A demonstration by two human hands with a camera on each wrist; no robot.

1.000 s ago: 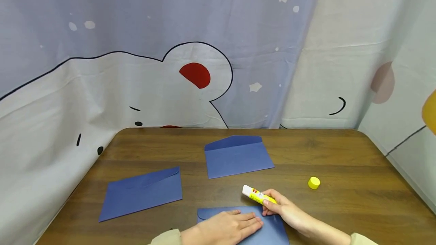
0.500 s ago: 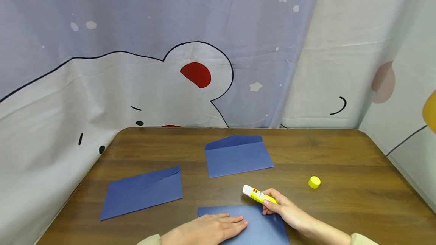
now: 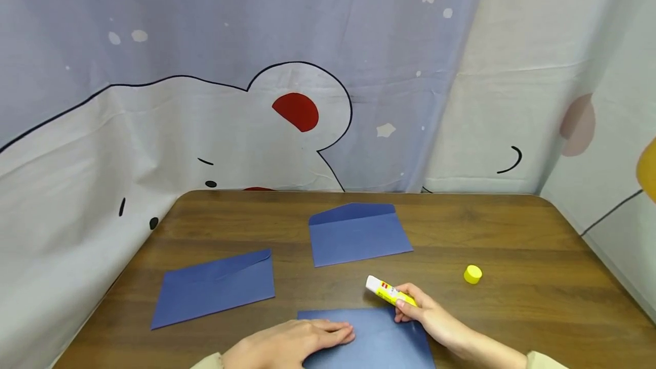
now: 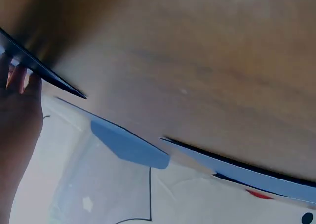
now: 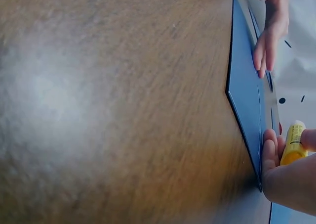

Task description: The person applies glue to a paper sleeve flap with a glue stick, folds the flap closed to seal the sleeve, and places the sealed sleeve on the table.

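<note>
A blue envelope (image 3: 384, 340) lies at the near edge of the head view with its flap folded down. My left hand (image 3: 294, 341) rests flat over its left part, fingers extended toward the right. Between thumb and fingers my right hand (image 3: 425, 315) grips a yellow glue stick (image 3: 389, 292), its white end pointing up and left. The lower fingers of that hand touch the envelope's far right corner. In the right wrist view the glue stick (image 5: 295, 144) shows beside the envelope (image 5: 245, 80), with the left hand (image 5: 270, 41) farther off.
A second blue envelope (image 3: 215, 289) lies to the left with its flap down. Farther back is a third envelope (image 3: 359, 238), flap raised. The yellow glue cap (image 3: 472, 274) stands on the wooden table (image 3: 538, 255) at right. A printed curtain (image 3: 389, 73) hangs behind the table.
My left hand has slid leftward across the near envelope, uncovering more of its middle. The right hand and glue stick have stayed nearly in place.
</note>
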